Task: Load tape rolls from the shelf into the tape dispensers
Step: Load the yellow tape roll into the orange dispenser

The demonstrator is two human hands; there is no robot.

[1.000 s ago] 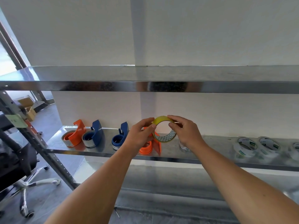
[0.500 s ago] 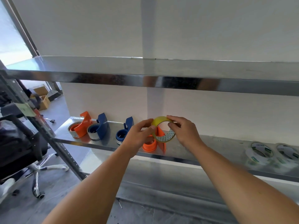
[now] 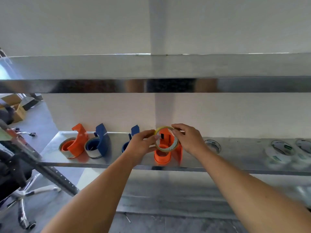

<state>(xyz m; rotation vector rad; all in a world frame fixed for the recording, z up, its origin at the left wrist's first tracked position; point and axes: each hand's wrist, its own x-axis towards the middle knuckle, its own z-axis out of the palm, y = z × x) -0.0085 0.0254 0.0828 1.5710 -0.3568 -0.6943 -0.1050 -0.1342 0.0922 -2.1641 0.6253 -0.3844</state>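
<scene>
Hands (image 3: 165,142) gripping glossy tape ring (image 3: 175,142)

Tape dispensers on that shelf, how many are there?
4: orange dispenser far left, blue dispenser beside it, another blue one partly behind the left hand, an empty orange one under the held roll.

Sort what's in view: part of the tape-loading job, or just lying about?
Job:
- tape roll, held by left hand and right hand
- orange dispenser under it
- spare rolls
- three other dispensers
- shelf

Lying about:
- office chair
- cardboard boxes
</scene>
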